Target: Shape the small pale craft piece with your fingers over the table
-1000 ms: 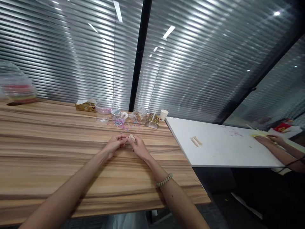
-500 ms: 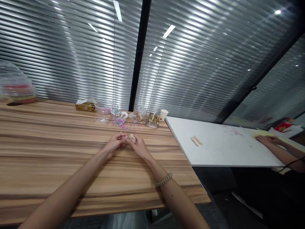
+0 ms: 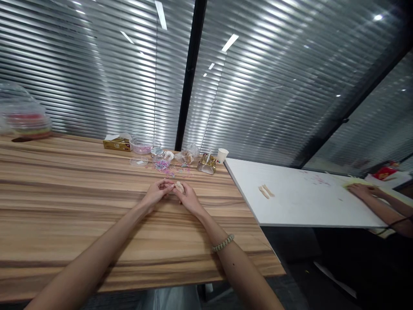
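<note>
A small pale object [image 3: 179, 186], too small to identify, sits pinched between the fingertips of both hands just above the wooden desk [image 3: 80, 206]. The right hand [image 3: 190, 199] closes around it; the left hand [image 3: 157, 193] nips its near edge with narrowed fingers. Such a light fingertip hold could slip, letting it fall toward the loose coloured bits [image 3: 171, 171] beyond, where it may be hard to find.

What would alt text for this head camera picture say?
Two bare hands, left hand and right hand, meet over a wooden table, pinching a small pale object. Behind lie scattered colourful bits and a paper cup; another person's hand rests on a white table.
</note>
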The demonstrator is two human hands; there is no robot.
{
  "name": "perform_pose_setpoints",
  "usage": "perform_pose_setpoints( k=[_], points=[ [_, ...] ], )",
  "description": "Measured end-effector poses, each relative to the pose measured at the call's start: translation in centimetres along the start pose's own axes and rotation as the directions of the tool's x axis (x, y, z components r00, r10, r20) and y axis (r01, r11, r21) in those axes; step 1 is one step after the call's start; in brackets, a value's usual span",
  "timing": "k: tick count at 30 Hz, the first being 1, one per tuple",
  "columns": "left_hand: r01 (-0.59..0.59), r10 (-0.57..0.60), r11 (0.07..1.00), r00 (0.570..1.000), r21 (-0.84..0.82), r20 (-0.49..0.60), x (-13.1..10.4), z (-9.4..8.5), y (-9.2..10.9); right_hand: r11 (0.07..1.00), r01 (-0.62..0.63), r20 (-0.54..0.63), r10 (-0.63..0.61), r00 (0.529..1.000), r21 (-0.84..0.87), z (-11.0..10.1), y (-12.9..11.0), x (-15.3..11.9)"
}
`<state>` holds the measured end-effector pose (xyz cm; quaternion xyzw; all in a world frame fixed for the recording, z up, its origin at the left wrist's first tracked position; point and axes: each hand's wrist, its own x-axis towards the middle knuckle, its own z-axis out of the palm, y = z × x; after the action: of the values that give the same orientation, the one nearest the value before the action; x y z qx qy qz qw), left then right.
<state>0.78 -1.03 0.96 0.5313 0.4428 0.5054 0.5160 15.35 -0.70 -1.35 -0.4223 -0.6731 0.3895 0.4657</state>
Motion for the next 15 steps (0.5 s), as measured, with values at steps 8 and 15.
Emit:
perform_pose_setpoints(
  k=[8, 15],
  points=[
    [-0.092, 0.091, 0.995, 0.996, 0.039, 0.015, 0.4, -0.22, -0.11, 0.974, -0.132, 0.047, 0.125, 0.991, 0.186, 0.29, 0.24, 0.19],
    [-0.149, 0.149, 0.981, 0.989, 0.124, 0.016, 0.6, -0.31, -0.27, 0.957, -0.163, 0.053, 0.155, 0.986, 0.239, 0.32, 0.49, 0.29]
  ],
)
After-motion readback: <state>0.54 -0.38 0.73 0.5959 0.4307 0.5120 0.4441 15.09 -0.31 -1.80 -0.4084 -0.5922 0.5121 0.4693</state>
